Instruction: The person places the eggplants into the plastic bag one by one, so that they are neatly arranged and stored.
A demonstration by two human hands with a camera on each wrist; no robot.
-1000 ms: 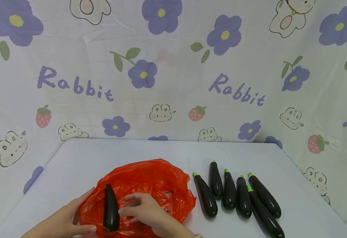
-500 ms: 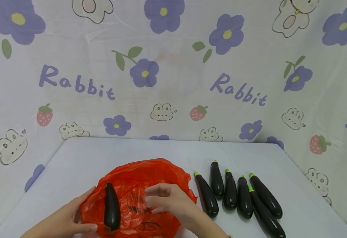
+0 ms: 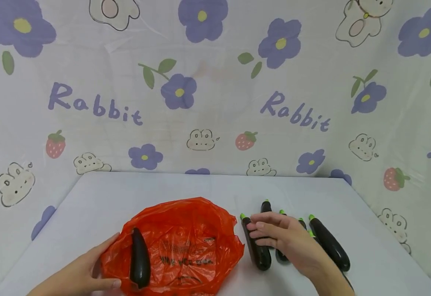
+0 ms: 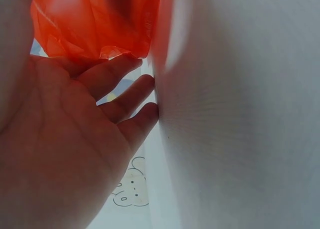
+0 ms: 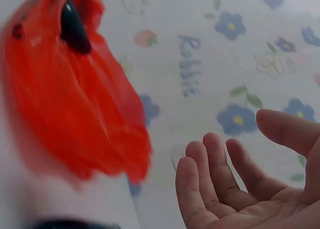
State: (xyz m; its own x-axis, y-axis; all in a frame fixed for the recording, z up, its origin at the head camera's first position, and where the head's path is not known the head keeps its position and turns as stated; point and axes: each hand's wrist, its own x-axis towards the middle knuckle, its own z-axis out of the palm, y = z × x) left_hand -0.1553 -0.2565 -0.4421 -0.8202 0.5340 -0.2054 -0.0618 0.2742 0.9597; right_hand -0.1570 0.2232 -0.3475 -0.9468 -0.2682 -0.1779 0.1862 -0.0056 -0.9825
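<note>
One dark eggplant (image 3: 140,259) lies inside the spread red plastic bag (image 3: 215,222), toward its left side. Against the bag's left edge rests my left hand (image 3: 84,267), thumb and fingers apart. The left wrist view shows that hand's fingers (image 4: 131,100) extended, their tips at the white tabletop and beside the bag. My right hand (image 3: 293,240) hovers over the group at the right, its fingers near the closest eggplant (image 3: 261,261). Nothing is in its palm; in the right wrist view the fingers (image 5: 220,169) are loosely bent. It partly hides several eggplants.
Another eggplant (image 3: 331,244) lies at the right of the group. The white table (image 3: 156,185) ends at a patterned cloth backdrop (image 3: 215,107) at the back and sides.
My right hand has moved right, out from over the bag to above the eggplants. The left hand and the eggplant in the bag have stayed in place.
</note>
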